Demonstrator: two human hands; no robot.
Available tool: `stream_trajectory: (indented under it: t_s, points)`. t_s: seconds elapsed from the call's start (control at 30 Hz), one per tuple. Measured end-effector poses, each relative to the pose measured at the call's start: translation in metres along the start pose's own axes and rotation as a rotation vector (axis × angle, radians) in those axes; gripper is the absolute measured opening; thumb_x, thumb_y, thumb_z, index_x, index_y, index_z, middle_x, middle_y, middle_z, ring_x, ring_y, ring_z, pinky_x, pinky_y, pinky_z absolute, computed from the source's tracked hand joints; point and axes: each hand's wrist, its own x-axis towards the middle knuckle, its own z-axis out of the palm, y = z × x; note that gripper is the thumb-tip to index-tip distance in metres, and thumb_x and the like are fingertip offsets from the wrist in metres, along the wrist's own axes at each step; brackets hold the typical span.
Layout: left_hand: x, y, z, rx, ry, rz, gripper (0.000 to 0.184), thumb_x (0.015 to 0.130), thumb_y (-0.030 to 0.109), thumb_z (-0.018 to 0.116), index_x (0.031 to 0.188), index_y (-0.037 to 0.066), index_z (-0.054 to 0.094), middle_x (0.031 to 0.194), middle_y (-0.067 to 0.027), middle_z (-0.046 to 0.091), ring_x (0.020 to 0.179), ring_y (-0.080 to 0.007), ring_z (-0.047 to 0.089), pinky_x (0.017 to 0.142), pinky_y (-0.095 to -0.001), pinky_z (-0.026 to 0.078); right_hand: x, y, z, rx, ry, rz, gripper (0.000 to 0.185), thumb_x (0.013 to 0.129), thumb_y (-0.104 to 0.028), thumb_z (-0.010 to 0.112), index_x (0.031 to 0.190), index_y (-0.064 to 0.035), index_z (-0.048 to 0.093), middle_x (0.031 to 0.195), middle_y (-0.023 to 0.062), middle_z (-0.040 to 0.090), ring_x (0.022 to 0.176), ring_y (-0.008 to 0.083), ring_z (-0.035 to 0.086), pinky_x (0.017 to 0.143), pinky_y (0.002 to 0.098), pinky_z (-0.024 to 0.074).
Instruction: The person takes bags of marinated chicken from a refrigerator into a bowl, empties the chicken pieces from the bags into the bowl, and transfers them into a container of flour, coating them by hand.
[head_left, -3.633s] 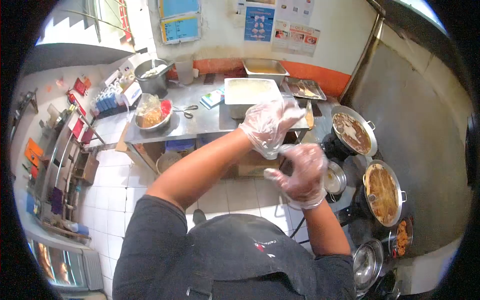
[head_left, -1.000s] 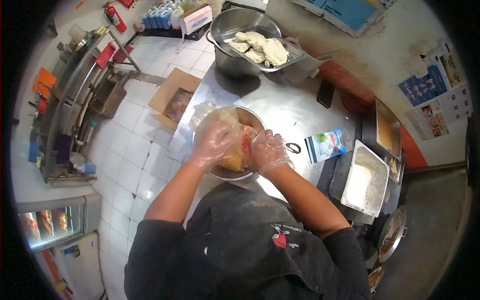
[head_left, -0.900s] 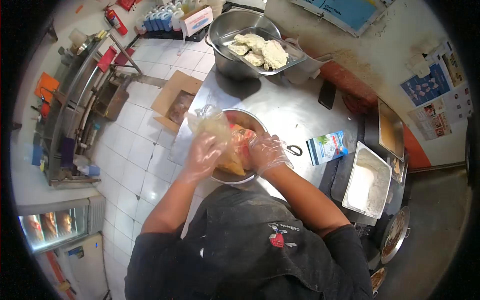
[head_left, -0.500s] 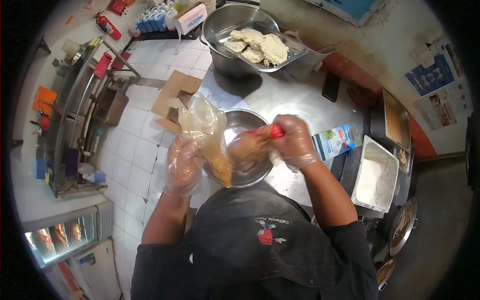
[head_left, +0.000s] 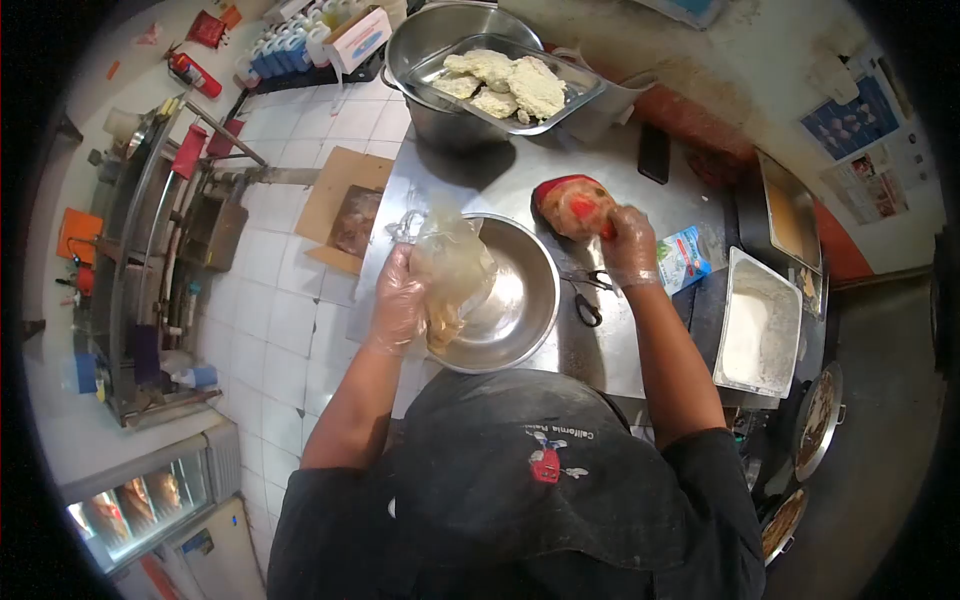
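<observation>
Clear plastic bag (head_left: 455, 262), with tan contents toward its lower end, was found above the left side of a wide steel bowl (head_left: 525, 300). The metal table (head_left: 505, 190) supported the bowl, near the table's left edge. At the far end stood a deep steel pot (head_left: 435, 125); a shallow metal tray (head_left: 582, 90) lay tilted across its rim and held pale, coated pieces (head_left: 538, 88). Left of the table, a cardboard box (head_left: 332, 185) stood open. At the right end, a rectangular pan (head_left: 778, 350) contained white powder (head_left: 742, 325). A red-marked bag (head_left: 580, 208) was located beyond the bowl to the right; whether it touched the tabletop could not be determined. Both hands wore clear gloves. The left hand (head_left: 400, 300) had its fingers closed on the clear plastic bag's left side. The right hand (head_left: 630, 245) had its fingers bent and clamped on the near right edge of the red-marked bag. A blue-and-white packet (head_left: 682, 260) lay just right of that hand, scissors (head_left: 586, 312) lay between the bowl and the right forearm, and a black phone (head_left: 654, 153) lay near the wall.
</observation>
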Motion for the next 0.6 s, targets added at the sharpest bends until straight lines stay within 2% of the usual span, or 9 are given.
stream_trajectory:
  t_s: [0.1,0.2,0.3,0.33,0.4,0.43,0.47,0.53,0.6]
  points:
    - [-0.011,0.036,0.034,0.275,0.073,0.056,0.034,0.092,-0.001,0.057,0.126,0.003,0.06,0.12,-0.0055,0.065,0.113,-0.014,0.061,0.1,-0.0311,0.05,-0.035,0.015,0.005,-0.052,-0.136,0.265,0.028,0.077,-0.005,0.075,0.103,-0.0066,0.068,0.098,0.0189,0.067,0.095,0.0409,0.064,0.086,0.0512,0.0522]
    - [-0.014,0.04,0.028,0.414,0.05,-0.024,0.035,0.097,0.004,0.062,0.132,0.003,0.059,0.123,-0.0047,0.064,0.115,-0.0136,0.06,0.1,-0.0317,0.05,-0.045,-0.027,-0.019,-0.244,0.051,0.086,0.052,0.075,-0.008,0.079,0.123,-0.0057,0.062,0.115,0.0209,0.066,0.106,0.0421,0.063,0.096,0.0526,0.0505]
    - [-0.016,0.048,0.045,0.448,0.064,-0.135,0.033,0.102,0.009,0.063,0.135,0.003,0.059,0.125,-0.0043,0.063,0.117,-0.0139,0.059,0.101,-0.032,0.05,-0.052,-0.053,-0.027,0.1,-0.118,-0.159,0.072,0.072,-0.009,0.084,0.137,-0.005,0.054,0.129,0.0228,0.063,0.119,0.042,0.061,0.105,0.0526,0.0476]
    - [-0.016,0.054,0.06,0.462,0.08,-0.165,0.032,0.104,0.01,0.062,0.135,0.003,0.059,0.126,-0.0042,0.063,0.117,-0.014,0.058,0.101,-0.0321,0.05,-0.053,-0.068,-0.027,0.299,-0.2,-0.069,0.076,0.07,-0.009,0.085,0.138,-0.0036,0.053,0.13,0.0226,0.063,0.122,0.041,0.06,0.106,0.0512,0.0474]
    - [-0.016,0.061,0.087,0.11,0.091,-0.113,0.029,0.106,0.01,0.06,0.134,0.003,0.06,0.128,-0.0051,0.062,0.119,-0.0156,0.059,0.103,-0.0327,0.049,-0.047,-0.087,-0.026,0.695,-0.514,0.144,0.089,0.068,-0.014,0.09,0.144,-0.0009,0.048,0.139,0.0249,0.058,0.133,0.041,0.055,0.113,0.049,0.0444]
    - [-0.017,0.07,0.102,-0.068,0.098,-0.087,0.027,0.107,0.01,0.059,0.133,0.002,0.06,0.13,-0.0056,0.062,0.12,-0.0164,0.059,0.103,-0.033,0.049,-0.048,-0.095,-0.02,0.788,-0.553,0.171,0.1,0.068,-0.02,0.093,0.15,0.0011,0.04,0.146,0.0273,0.052,0.137,0.0415,0.052,0.117,0.048,0.0425]
    - [-0.018,0.084,0.118,-0.14,0.073,-0.069,0.028,0.107,0.009,0.057,0.134,0.003,0.059,0.131,-0.0066,0.061,0.121,-0.0174,0.059,0.105,-0.0342,0.049,-0.049,-0.097,-0.017,0.633,-0.455,-0.026,0.105,0.069,-0.022,0.094,0.153,0.0016,0.036,0.148,0.0271,0.05,0.14,0.0399,0.05,0.118,0.0471,0.0418]
    - [-0.022,0.121,0.152,-0.287,0.027,-0.03,0.029,0.108,0.006,0.053,0.136,0.003,0.056,0.133,-0.0085,0.06,0.123,-0.0194,0.059,0.107,-0.0367,0.048,-0.049,-0.107,-0.014,0.557,-0.287,-0.167,0.112,0.069,-0.025,0.096,0.156,0.0018,0.03,0.15,0.0252,0.049,0.142,0.0362,0.048,0.119,0.0455,0.041]
    - [-0.025,0.136,0.166,0.338,0.056,0.214,0.03,0.109,0.007,0.05,0.139,0.005,0.051,0.134,-0.01,0.058,0.124,-0.0207,0.059,0.108,-0.0394,0.049,-0.046,-0.124,-0.013,0.784,-0.232,-0.024,0.114,0.068,-0.025,0.097,0.157,0.001,0.029,0.149,0.0216,0.051,0.142,0.0325,0.049,0.118,0.0443,0.041]
